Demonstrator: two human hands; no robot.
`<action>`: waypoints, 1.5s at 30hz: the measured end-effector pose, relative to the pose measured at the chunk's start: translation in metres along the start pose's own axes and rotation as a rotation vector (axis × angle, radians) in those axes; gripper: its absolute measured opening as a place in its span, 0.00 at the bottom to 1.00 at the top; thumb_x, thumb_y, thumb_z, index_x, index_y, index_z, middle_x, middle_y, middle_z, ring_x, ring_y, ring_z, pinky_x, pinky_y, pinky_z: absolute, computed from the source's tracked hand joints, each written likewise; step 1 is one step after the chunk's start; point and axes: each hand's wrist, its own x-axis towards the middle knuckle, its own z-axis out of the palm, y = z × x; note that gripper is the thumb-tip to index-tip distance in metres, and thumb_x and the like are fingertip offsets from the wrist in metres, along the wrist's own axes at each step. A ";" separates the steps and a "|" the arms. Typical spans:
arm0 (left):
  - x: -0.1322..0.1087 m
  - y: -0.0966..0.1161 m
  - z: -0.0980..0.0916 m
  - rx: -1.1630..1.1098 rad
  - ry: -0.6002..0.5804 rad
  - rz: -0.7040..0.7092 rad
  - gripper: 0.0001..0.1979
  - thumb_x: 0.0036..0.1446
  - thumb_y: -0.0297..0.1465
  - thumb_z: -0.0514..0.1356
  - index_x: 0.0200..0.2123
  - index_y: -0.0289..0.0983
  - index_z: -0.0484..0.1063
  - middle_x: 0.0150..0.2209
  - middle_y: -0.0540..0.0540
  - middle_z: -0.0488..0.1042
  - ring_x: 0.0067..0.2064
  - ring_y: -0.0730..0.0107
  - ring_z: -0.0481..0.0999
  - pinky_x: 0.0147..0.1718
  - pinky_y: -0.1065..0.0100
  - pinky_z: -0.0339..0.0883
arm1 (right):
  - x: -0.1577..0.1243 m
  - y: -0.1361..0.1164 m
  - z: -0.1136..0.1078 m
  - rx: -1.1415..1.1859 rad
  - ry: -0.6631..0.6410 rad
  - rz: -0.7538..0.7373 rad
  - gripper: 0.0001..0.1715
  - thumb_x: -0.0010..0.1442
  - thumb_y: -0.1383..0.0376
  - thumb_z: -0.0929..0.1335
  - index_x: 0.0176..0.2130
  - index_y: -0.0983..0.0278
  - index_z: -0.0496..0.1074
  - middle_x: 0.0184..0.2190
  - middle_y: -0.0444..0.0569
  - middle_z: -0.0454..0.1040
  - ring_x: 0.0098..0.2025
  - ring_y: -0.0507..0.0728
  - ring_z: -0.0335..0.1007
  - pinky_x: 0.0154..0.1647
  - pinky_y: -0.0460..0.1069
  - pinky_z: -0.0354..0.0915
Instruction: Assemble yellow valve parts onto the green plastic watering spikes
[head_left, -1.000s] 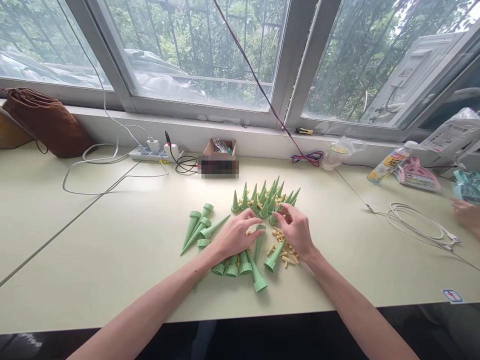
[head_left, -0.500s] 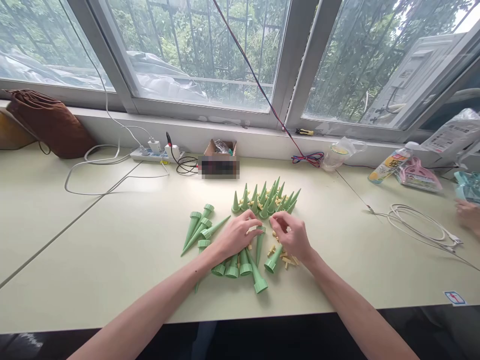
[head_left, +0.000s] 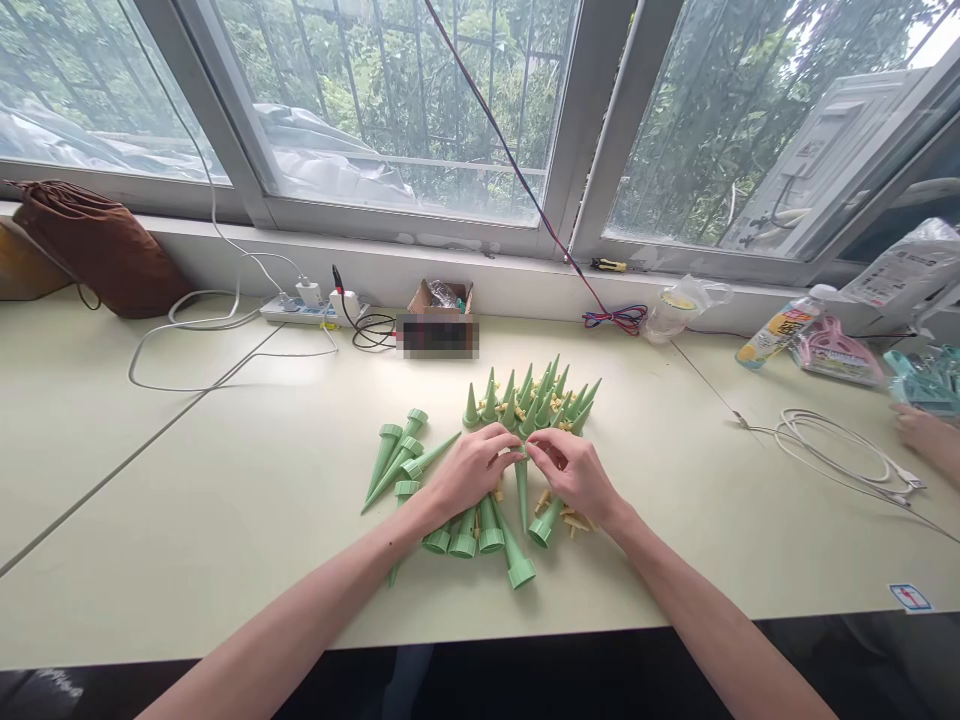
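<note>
Shifted leftward since the earlier head view, right hand (head_left: 574, 475) now meeting left hand (head_left: 472, 470) above the table (head_left: 225, 470), both pinched narrowly on the wide end of one green spike (head_left: 522, 497), tip toward the person, just before the standing spikes (head_left: 536, 400). Easy to lose such a narrow pinch: could drop the spike, topple the standing ones with a knuckle, or scatter the small yellow pieces (head_left: 576, 521) beside the right wrist.
</note>
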 end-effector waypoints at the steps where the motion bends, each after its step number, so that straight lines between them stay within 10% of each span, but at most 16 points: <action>1: 0.000 0.000 0.000 -0.012 0.014 0.003 0.09 0.66 0.30 0.57 0.41 0.35 0.77 0.38 0.46 0.75 0.33 0.70 0.73 0.33 0.69 0.66 | 0.000 0.000 0.000 0.004 -0.006 0.005 0.11 0.68 0.61 0.64 0.40 0.64 0.73 0.29 0.46 0.73 0.24 0.51 0.60 0.26 0.47 0.61; 15: 0.002 0.006 -0.004 -0.180 0.150 -0.062 0.06 0.62 0.30 0.61 0.36 0.35 0.78 0.31 0.48 0.78 0.25 0.76 0.67 0.25 0.73 0.64 | -0.001 0.001 0.000 0.044 -0.058 0.005 0.15 0.69 0.59 0.64 0.48 0.65 0.72 0.28 0.46 0.75 0.21 0.50 0.60 0.22 0.47 0.61; 28: 0.002 0.007 -0.007 -0.379 0.124 -0.145 0.13 0.62 0.39 0.61 0.38 0.34 0.76 0.34 0.45 0.78 0.27 0.74 0.71 0.26 0.72 0.70 | -0.001 0.000 0.000 0.139 -0.017 -0.007 0.10 0.70 0.60 0.62 0.44 0.62 0.70 0.29 0.47 0.76 0.30 0.55 0.74 0.32 0.49 0.70; 45: 0.001 0.009 -0.010 -0.483 0.017 -0.168 0.15 0.65 0.40 0.57 0.45 0.35 0.75 0.36 0.45 0.77 0.33 0.69 0.76 0.29 0.71 0.74 | -0.002 -0.005 -0.003 0.280 0.015 0.072 0.12 0.68 0.57 0.64 0.43 0.62 0.68 0.31 0.48 0.75 0.24 0.52 0.71 0.20 0.46 0.64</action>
